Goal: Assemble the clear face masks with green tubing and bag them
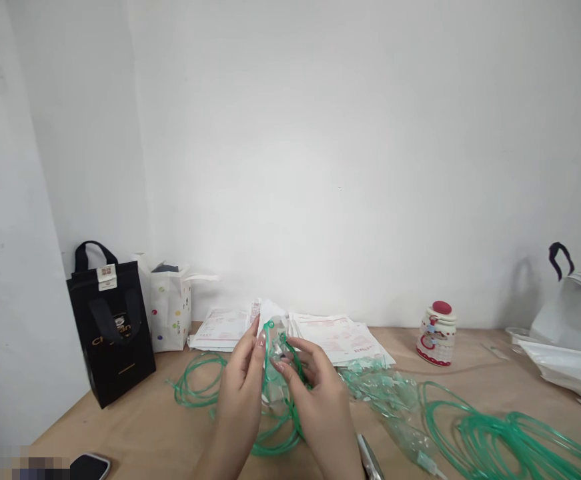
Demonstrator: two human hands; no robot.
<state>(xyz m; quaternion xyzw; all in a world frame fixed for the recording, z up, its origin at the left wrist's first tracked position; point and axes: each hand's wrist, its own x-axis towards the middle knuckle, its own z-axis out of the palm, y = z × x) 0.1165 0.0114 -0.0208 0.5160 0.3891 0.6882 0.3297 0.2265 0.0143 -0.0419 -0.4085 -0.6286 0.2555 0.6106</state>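
Between my two hands is a clear, green-tinted oxygen mask [274, 390] with a green elastic strap. My left hand [240, 383] holds its left edge, thumb and fingers closed on it. On the other side, my right hand [317, 393] pinches the strap and a small part near the top of the mask; the fingers partly hide what they grip. Coils of green tubing [197, 381] lie behind and below my left hand. To the right of my right hand is a pile of clear masks [387, 395], beside a larger bundle of green tubing [495, 433].
White printed packets [343, 337] lie along the wall. At left stand a black gift bag [115, 333] and a dotted white bag [170, 310]. A red-topped bottle [437, 337] and white bags [570, 313] are at right. A phone [89, 467] and a silver tool [369, 457] lie in front.
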